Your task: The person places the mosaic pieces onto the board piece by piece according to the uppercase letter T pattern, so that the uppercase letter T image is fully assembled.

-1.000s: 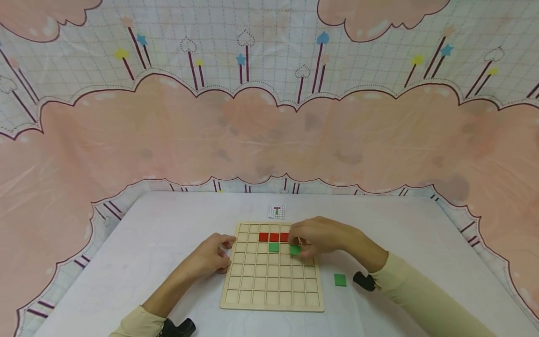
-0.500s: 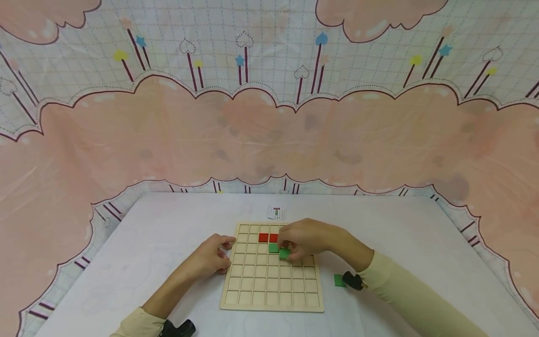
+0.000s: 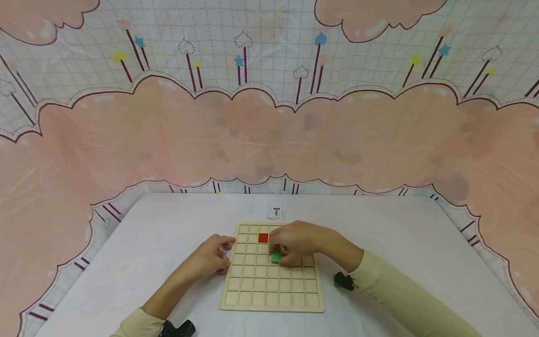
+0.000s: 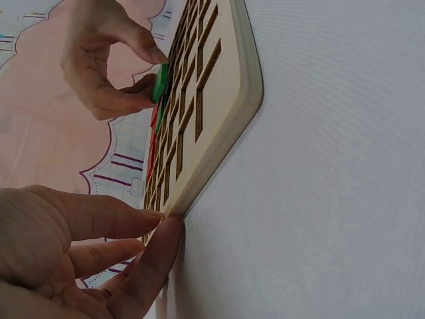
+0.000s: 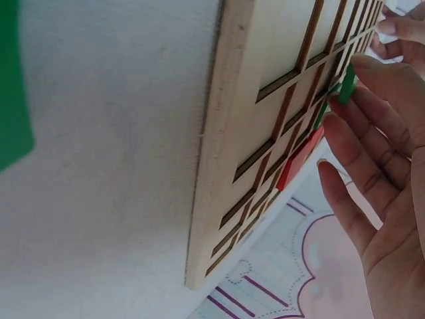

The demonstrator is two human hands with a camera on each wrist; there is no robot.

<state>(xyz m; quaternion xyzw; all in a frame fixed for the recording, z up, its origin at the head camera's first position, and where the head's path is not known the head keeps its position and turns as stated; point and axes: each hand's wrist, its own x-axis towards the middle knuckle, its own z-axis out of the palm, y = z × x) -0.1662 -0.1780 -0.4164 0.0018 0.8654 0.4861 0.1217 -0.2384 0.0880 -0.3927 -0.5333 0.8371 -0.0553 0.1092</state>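
Note:
A wooden grid board (image 3: 271, 284) lies flat on the table. Along its left edge my left hand (image 3: 208, 255) grips the rim between thumb and fingers. Over the board's upper middle, my right hand (image 3: 301, 241) pinches a green square tile (image 3: 276, 257), held tilted just above the grid in the right wrist view. One red tile (image 3: 263, 238) shows in the second row; the hand covers the other red ones in the head view. Beneath the pinched tile, another green tile (image 5: 324, 111) sits in the grid in the right wrist view.
A small pattern card (image 3: 276, 212) lies behind the board. To the right, a loose green tile (image 5: 12, 86) rests on the white tabletop (image 3: 168, 215), mostly hidden in the head view by the black wrist camera (image 3: 344, 282). A patterned cloth (image 3: 269, 140) hangs behind.
My right hand has moved left and slightly nearer across the board with the green tile, covering more red tiles and the placed green one. The left hand has stayed put.

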